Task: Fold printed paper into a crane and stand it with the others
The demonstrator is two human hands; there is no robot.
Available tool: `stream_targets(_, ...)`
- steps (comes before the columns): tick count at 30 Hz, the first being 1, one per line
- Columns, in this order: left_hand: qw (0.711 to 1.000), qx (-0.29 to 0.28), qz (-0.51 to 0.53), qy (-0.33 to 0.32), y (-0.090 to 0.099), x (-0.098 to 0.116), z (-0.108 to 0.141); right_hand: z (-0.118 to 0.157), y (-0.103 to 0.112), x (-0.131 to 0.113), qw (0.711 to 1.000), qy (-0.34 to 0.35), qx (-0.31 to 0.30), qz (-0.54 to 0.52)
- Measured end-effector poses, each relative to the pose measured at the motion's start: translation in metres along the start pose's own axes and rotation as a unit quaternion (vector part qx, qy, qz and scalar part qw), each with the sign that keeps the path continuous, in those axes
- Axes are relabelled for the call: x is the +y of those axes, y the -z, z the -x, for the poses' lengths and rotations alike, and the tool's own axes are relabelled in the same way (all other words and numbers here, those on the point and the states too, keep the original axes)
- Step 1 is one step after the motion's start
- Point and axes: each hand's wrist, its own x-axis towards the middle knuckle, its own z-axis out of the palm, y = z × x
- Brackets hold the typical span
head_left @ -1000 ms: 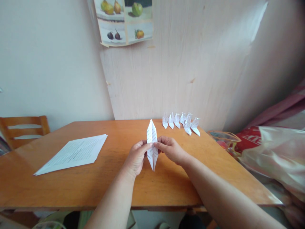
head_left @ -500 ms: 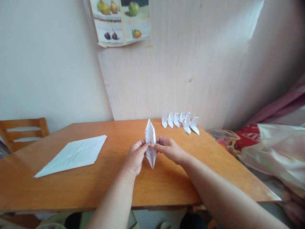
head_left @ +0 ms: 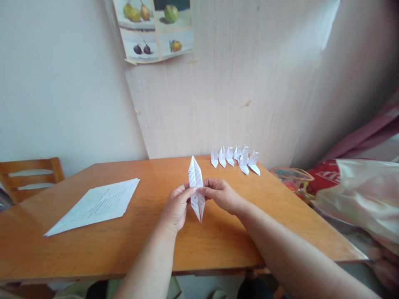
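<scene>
A folded paper (head_left: 196, 176), long and narrow with pointed ends and printed text, is held upright above the table. My left hand (head_left: 178, 204) pinches its left edge at mid-height, thumb in front and fingers behind. My right hand (head_left: 222, 194) grips the right edge at the same level, its thumb on the front near the centre crease. Both thumbs nearly meet at the middle. The fingertips behind the paper are hidden. Several folded paper figures (head_left: 230, 156) stand grouped at the table's far right.
A stack of printed sheets (head_left: 93, 205) lies on the wooden table (head_left: 149, 249) to the left. A wooden chair (head_left: 31, 180) stands beyond the left edge. Plastic bags (head_left: 358, 195) crowd the right side. A fruit picture (head_left: 156, 31) hangs on the wall.
The folded paper has turned slightly, so its front shows more evenly on both sides of the centre crease. Both hands keep their hold in nearly the same place.
</scene>
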Motion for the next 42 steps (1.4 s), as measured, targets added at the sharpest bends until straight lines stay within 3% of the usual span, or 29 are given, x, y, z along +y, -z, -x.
stream_targets(17, 1.000, -0.017, -0.007, 0.002, -0.0056, 0.0000, 0.0023, -0.0013, -0.0001, -0.0007, 0.999, -0.030, -0.002, 0.010)
stream_targets(42, 0.999, -0.023, -0.048, -0.001, -0.0025, -0.0030, 0.0014, -0.0031, 0.0045, 0.0037, 1.000, -0.017, 0.000, -0.008)
